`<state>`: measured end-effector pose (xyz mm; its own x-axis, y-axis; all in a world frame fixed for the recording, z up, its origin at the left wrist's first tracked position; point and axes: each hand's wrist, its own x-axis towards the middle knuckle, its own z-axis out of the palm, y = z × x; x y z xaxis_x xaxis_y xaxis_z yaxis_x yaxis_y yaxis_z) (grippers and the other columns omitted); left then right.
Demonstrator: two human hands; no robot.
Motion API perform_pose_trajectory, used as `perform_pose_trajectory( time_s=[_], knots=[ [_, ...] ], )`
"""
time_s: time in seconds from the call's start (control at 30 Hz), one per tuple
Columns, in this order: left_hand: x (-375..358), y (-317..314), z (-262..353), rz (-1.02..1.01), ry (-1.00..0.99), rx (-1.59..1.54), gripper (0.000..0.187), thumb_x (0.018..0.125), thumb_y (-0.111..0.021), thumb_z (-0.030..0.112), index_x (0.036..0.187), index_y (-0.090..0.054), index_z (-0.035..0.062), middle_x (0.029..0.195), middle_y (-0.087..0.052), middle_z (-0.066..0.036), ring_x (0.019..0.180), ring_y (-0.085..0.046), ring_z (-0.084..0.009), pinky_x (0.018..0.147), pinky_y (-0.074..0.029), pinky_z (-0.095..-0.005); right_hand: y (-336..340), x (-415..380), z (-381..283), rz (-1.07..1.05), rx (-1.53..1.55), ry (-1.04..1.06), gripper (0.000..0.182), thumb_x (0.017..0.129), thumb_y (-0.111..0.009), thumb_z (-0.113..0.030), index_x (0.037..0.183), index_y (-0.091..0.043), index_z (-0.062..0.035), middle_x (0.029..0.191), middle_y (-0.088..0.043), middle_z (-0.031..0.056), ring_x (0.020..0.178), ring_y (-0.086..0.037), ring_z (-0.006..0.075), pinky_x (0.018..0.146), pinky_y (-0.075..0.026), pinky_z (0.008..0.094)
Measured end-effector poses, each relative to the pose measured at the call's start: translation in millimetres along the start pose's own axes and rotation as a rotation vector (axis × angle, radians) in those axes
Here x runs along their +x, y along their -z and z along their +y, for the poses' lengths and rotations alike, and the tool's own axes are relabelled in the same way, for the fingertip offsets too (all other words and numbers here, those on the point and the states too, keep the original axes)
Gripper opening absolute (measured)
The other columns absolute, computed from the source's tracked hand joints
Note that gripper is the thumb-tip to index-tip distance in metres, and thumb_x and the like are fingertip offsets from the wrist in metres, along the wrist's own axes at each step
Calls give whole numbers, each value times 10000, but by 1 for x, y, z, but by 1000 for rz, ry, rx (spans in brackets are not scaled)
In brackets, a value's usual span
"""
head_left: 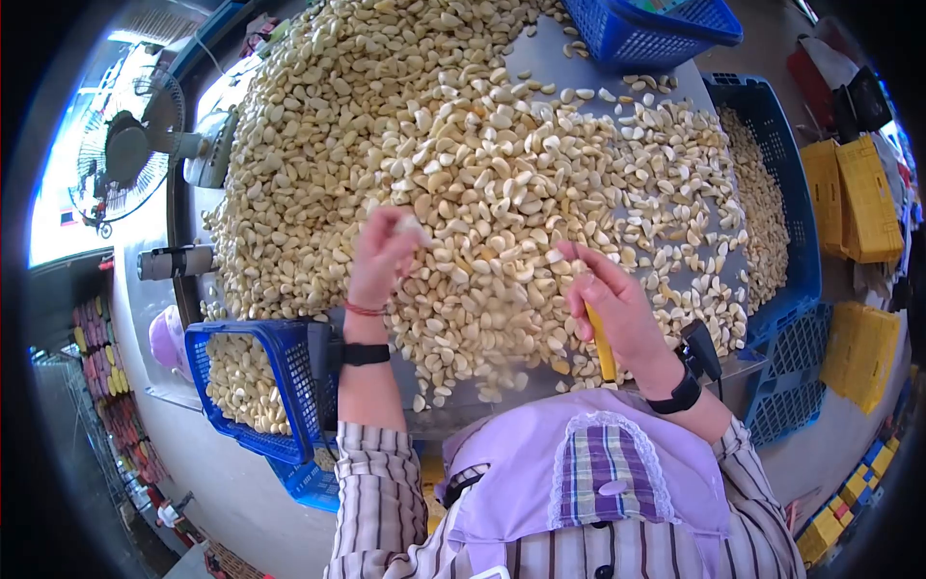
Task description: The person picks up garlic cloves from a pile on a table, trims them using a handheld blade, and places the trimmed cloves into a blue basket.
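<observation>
A broad heap of pale, curved, nut-like kernels [502,183] covers the metal table. Over the middle of it my left hand [381,261], smeared by motion, is closed with a whitish kernel [413,230] at its fingertips. My right hand [617,309] is wrapped round the yellow handle of a small knife [602,352], handle end pointing toward my body. A thin dark tip shows past the right thumb and forefinger. Loose kernels near the table's front edge look blurred, below and between the two hands.
A blue basket [313,386] of kernels stands at the left front corner. Another blue basket [656,39] sits at the far edge. On the right is a large blue crate [801,193] with kernels, near yellow boxes [868,198]. A fan [125,145] stands left.
</observation>
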<state>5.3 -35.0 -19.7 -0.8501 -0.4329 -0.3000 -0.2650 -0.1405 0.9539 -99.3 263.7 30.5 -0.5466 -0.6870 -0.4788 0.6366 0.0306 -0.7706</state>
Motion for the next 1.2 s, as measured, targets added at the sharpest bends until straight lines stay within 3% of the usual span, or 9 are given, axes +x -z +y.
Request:
perform_pose_trajectory(
  time_s=[0.13,0.2,0.27,0.4,0.5,0.7,0.93,1.07,1.2],
  knots=[
    [-32,-12,22,98,-257,-554,213,872,-445,24,1071,-520,35,896,-621,-125,480,-418,-70,430,-347,-192,7,-4,-2,38,32,6,405,957,-461,-182,1341,-451,-54,748,-520,5,519,-443,39,479,-389,169],
    [-38,-4,7,93,-238,-379,175,868,-519,55,1029,-580,23,883,-626,-92,524,-483,-97,460,-395,-223,8,-5,3,63,29,0,402,955,-472,-195,1333,-461,-58,733,-513,1,509,-444,40,475,-386,170],
    [-45,-31,13,90,-521,792,131,845,-616,96,939,-641,9,841,-629,-50,614,-554,-118,546,-455,-253,10,-5,6,35,14,-9,411,953,-487,-211,1336,-457,-64,718,-513,-3,495,-446,42,471,-386,171],
    [-57,-55,-17,106,-338,976,147,804,-695,129,861,-664,-3,796,-629,-22,688,-584,-116,638,-478,-260,8,-5,9,16,2,-5,411,953,-493,-216,1334,-459,-65,713,-520,-4,493,-453,41,465,-385,173],
    [-64,-55,-22,137,110,251,122,878,-626,150,929,-620,39,738,-610,-24,541,-501,-65,477,-392,-193,9,-10,11,11,-26,-4,420,948,-508,-205,1337,-454,-57,726,-530,-4,499,-462,39,461,-383,173],
    [-96,-71,-11,-63,121,-747,194,939,-475,126,1082,-574,40,741,-619,-54,484,-439,-76,372,-324,-187,-8,-25,11,-91,-300,-44,447,926,-553,-210,1352,-468,-101,827,-595,-9,573,-479,15,526,-420,180],
    [-119,-93,9,-133,239,-764,297,893,-496,70,1175,-566,9,682,-522,-22,484,-419,-70,385,-315,-187,-22,-27,16,-264,-579,268,537,891,-583,-220,1385,-419,-87,864,-601,53,629,-480,75,603,-424,233],
    [-128,-100,10,-89,266,-706,90,848,-596,90,882,-528,42,661,-502,6,498,-431,-54,390,-300,-182,-25,-29,13,-354,-602,226,556,883,-590,-241,1393,-416,-105,765,-581,48,611,-457,71,580,-409,237],
    [-134,-97,-12,-265,179,-945,231,845,-658,210,899,-472,83,722,-518,-33,473,-428,-75,367,-319,-165,-24,-28,9,-429,-581,37,508,897,-576,-217,1381,-445,-138,660,-544,-5,580,-443,57,554,-396,227]
  ],
)
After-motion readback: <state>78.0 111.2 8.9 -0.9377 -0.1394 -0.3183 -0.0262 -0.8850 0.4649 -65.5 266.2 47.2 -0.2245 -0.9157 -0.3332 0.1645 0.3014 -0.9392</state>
